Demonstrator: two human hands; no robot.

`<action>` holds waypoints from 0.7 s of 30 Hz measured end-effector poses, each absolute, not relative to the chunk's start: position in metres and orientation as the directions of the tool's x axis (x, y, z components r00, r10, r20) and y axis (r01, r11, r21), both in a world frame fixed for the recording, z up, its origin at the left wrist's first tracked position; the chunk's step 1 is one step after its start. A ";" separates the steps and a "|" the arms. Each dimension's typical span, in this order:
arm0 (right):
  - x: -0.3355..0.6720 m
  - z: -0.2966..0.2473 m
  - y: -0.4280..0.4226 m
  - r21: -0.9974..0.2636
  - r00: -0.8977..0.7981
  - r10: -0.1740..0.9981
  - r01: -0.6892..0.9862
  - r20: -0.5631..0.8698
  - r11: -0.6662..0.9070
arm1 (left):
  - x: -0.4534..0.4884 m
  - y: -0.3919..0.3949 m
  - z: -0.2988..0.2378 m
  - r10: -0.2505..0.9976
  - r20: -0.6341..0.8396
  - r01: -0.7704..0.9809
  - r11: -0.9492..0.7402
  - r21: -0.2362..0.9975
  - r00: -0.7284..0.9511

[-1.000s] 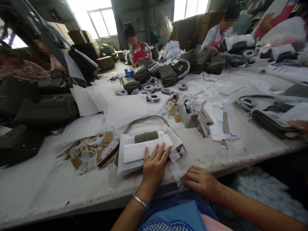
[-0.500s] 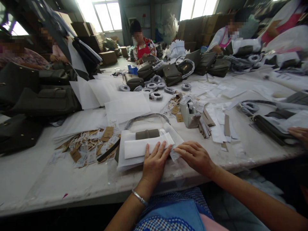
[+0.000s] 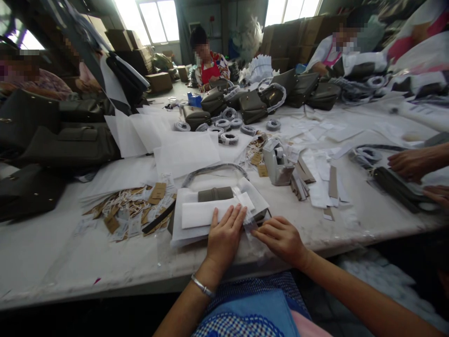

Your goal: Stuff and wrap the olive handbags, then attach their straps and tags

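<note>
In front of me lies a dark olive handbag (image 3: 215, 194), its handle (image 3: 213, 168) wrapped in clear film and arching away from me. White foam sheet (image 3: 196, 213) covers the bag's front, leaving a patch of the flap bare. My left hand (image 3: 226, 234) rests flat on the foam with its fingers stretched out, holding nothing. Close by on the right, my right hand (image 3: 280, 236) pinches a clear strip (image 3: 249, 223), apparently tape, at the bag's lower right edge. A grey tape dispenser (image 3: 278, 161) stands beyond that hand.
Brown paper tags (image 3: 122, 213) with strings lie left of the bag. White sheets (image 3: 187, 152) and wrapped strap coils (image 3: 228, 138) are farther back. Dark bags (image 3: 66, 145) pile up at left. A co-worker's hands (image 3: 417, 164) work on another bag at right.
My right hand has dropped slightly towards me, and the clear strip now shows between it and the bag's edge. My left hand stays put. The co-worker's hand at right has come further into view.
</note>
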State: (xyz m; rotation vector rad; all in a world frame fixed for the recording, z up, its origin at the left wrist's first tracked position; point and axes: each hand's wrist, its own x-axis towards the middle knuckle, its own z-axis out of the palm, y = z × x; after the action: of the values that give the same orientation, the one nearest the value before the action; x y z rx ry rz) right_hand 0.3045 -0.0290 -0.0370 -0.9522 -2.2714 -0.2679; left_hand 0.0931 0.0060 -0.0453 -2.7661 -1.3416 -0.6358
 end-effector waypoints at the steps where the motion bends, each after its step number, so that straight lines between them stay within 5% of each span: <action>1: 0.306 -0.039 -0.027 -0.052 -0.524 0.562 0.701 0.640 0.712 | 0.093 0.005 -0.041 0.760 0.343 0.745 -0.635 0.206 0.553; 6: 0.307 -0.044 -0.019 -0.017 -0.519 0.534 0.707 0.667 0.707 | 0.095 0.002 -0.027 0.782 0.314 0.728 -0.620 0.293 0.539; 13: 0.314 -0.050 -0.029 -0.046 -0.544 0.568 0.696 0.618 0.717 | 0.101 0.006 -0.052 0.756 0.438 0.772 -0.607 0.190 0.486; 21: 0.348 -0.069 -0.074 -0.223 -0.652 0.713 0.678 0.256 0.700 | 0.100 0.007 -0.052 0.746 0.452 0.773 -0.611 0.174 0.489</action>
State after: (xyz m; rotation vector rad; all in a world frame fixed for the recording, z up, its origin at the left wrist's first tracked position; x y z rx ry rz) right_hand 0.3483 -0.0735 -0.0686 -1.0928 -2.5864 0.1534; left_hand 0.1005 0.0066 -0.0524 -2.6647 -1.3608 -0.7678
